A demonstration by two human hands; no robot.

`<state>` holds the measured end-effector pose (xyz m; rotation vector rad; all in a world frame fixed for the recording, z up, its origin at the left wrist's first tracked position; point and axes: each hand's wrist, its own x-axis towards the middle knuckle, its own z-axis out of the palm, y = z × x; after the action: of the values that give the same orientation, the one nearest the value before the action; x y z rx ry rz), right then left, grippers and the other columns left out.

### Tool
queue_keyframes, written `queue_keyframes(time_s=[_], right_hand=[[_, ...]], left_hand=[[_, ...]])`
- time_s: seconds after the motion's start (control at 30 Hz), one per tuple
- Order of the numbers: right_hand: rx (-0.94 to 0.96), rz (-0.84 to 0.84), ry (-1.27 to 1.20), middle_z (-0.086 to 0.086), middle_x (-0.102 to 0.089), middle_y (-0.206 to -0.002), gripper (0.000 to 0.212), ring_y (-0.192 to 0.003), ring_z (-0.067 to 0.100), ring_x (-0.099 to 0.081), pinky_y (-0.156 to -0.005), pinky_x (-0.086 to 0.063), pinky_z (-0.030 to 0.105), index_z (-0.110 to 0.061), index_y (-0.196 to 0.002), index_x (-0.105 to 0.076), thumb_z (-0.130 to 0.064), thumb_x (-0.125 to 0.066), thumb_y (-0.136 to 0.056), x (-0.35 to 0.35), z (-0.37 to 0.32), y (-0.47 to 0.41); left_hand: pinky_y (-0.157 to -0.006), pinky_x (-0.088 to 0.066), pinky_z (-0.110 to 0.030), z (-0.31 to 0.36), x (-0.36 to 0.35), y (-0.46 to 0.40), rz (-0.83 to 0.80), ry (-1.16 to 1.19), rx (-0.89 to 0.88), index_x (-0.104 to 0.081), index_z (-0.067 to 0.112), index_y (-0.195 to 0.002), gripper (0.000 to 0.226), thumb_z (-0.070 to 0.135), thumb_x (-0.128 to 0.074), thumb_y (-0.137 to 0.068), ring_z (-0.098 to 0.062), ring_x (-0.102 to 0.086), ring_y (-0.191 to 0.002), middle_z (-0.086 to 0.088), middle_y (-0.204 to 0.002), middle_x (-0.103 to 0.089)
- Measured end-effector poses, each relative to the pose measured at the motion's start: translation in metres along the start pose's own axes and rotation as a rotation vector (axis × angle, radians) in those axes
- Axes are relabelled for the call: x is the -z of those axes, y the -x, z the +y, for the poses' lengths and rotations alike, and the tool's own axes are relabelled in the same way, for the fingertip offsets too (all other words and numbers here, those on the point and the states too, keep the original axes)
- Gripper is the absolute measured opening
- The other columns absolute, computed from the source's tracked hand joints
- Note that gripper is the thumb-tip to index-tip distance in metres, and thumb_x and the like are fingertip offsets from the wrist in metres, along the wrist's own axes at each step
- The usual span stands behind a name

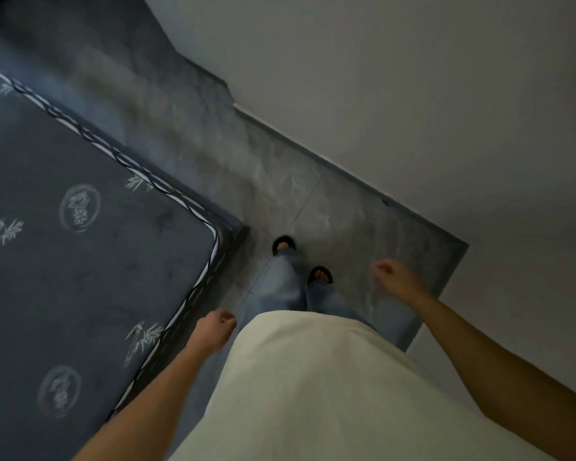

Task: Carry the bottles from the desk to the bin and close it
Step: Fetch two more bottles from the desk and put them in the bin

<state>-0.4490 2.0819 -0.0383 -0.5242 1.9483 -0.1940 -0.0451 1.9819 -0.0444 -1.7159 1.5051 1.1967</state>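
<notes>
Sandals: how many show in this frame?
2. One sandal is on the floor near the mattress corner; the other sandal is a step closer and to the right. Trouser legs cover the back of each.

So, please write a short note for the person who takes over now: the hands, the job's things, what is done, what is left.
Left hand: loosely curled, holds nothing.
Right hand: loosely curled, holds nothing.
Position: standing on the grey floor between the mattress corner and the white wall.
Job's things: no bottles, desk or bin in view; their places cannot be told from here.
Done: cannot be confirmed.
Left: find the bottles and the bin, check whether any bottles still need carrying, and make sure the bin is closed.
</notes>
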Motion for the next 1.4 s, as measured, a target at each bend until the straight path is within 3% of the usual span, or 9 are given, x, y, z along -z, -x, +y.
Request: queue_keyframes(time_s=[0.2,0.37,0.57,0.67,0.8,0.9,1.03,1.2,1.4], right_hand=[[0.13,-0.05,0.11,0.021,-0.069,-0.119,0.026,-0.111,0.038,-0.065,-0.102,-0.049,0.053,-0.001,-0.119,-0.067,-0.013,-0.057,-0.098,0.024,-0.122,-0.067],[0.128,-0.053,0.209,0.024,-0.069,-0.119,0.027,-0.111,0.04,-0.064,-0.101,-0.049,0.05,0.005,-0.12,-0.066,-0.008,-0.057,-0.098,0.034,-0.185,-0.095],[0.034,-0.079,0.326,0.03,-0.069,-0.11,0.026,-0.086,0.033,-0.065,-0.05,-0.044,0.014,0.012,-0.115,-0.065,-0.006,-0.053,-0.099,0.054,-0.216,-0.105],[-0.023,-0.115,0.388,0.035,-0.067,-0.113,0.03,-0.088,0.035,-0.065,-0.06,-0.05,0.026,0.015,-0.115,-0.065,-0.006,-0.051,-0.1,0.068,-0.23,-0.119],[-0.071,-0.143,0.52,0.015,-0.066,-0.128,0.031,-0.116,0.033,-0.062,-0.092,-0.047,0.033,-0.01,-0.122,-0.069,-0.024,-0.051,-0.101,0.087,-0.264,-0.142],[-0.068,-0.152,0.523,0.013,-0.07,-0.121,0.026,-0.098,0.025,-0.062,-0.085,-0.045,0.029,-0.014,-0.116,-0.072,-0.021,-0.054,-0.098,0.099,-0.312,-0.179],[0.0,-0.18,0.615,0.012,-0.068,-0.126,0.03,-0.113,0.029,-0.063,-0.093,-0.046,0.032,-0.014,-0.121,-0.071,-0.025,-0.056,-0.097,0.101,-0.4,-0.229],[0.179,-0.232,0.608,0.019,-0.075,-0.103,0.024,-0.098,0.036,-0.071,-0.087,-0.055,0.044,-0.007,-0.102,-0.073,-0.023,-0.055,-0.098,0.068,-0.545,-0.288],[0.432,-0.27,0.576,0.011,-0.073,-0.09,0.02,-0.076,0.026,-0.069,-0.069,-0.054,0.031,-0.007,-0.105,-0.072,-0.016,-0.057,-0.095,0.001,-0.71,-0.324]], left_hand=[[-0.065,-0.048,-0.026,-0.013,0.016,-0.015,-0.081,0.115,0.148,-0.074,0.02,-0.091,0.018,0.029,-0.058,-0.096,-0.02,-0.068,-0.072,-0.007,-0.087,-0.078],[-0.071,-0.056,-0.031,0.015,0.071,-0.054,-0.063,0.222,0.158,-0.075,0.013,-0.097,0.021,0.024,-0.057,-0.094,-0.027,-0.068,-0.075,-0.012,-0.091,-0.077],[-0.089,-0.05,-0.032,0.082,0.167,-0.107,0.057,0.334,0.029,-0.075,0.02,-0.107,0.025,0.026,-0.055,-0.095,-0.027,-0.068,-0.106,-0.003,-0.109,-0.075],[-0.094,-0.055,-0.036,0.117,0.22,-0.136,0.13,0.459,-0.028,-0.074,0.025,-0.11,0.025,0.032,-0.056,-0.094,-0.024,-0.069,-0.104,0.001,-0.11,-0.075],[-0.094,-0.056,-0.042,0.15,0.281,-0.172,0.17,0.556,-0.073,-0.072,0.026,-0.11,0.024,0.034,-0.056,-0.094,-0.023,-0.071,-0.099,-0.001,-0.106,-0.075],[-0.093,-0.055,-0.039,0.161,0.321,-0.195,0.195,0.573,-0.062,-0.07,0.027,-0.113,0.025,0.036,-0.055,-0.095,-0.021,-0.07,-0.098,0.001,-0.11,-0.074],[-0.091,-0.054,-0.036,0.152,0.348,-0.206,0.21,0.593,0.055,-0.071,0.023,-0.112,0.025,0.031,-0.056,-0.094,-0.022,-0.069,-0.098,-0.001,-0.11,-0.074],[-0.089,-0.051,-0.033,0.12,0.349,-0.202,0.154,0.672,0.248,-0.071,0.022,-0.11,0.021,0.028,-0.056,-0.096,-0.025,-0.066,-0.105,-0.001,-0.111,-0.072],[-0.086,-0.048,-0.031,0.09,0.34,-0.194,0.024,0.747,0.393,-0.072,0.015,-0.11,0.025,0.027,-0.053,-0.099,-0.026,-0.067,-0.106,-0.006,-0.115,-0.073]])
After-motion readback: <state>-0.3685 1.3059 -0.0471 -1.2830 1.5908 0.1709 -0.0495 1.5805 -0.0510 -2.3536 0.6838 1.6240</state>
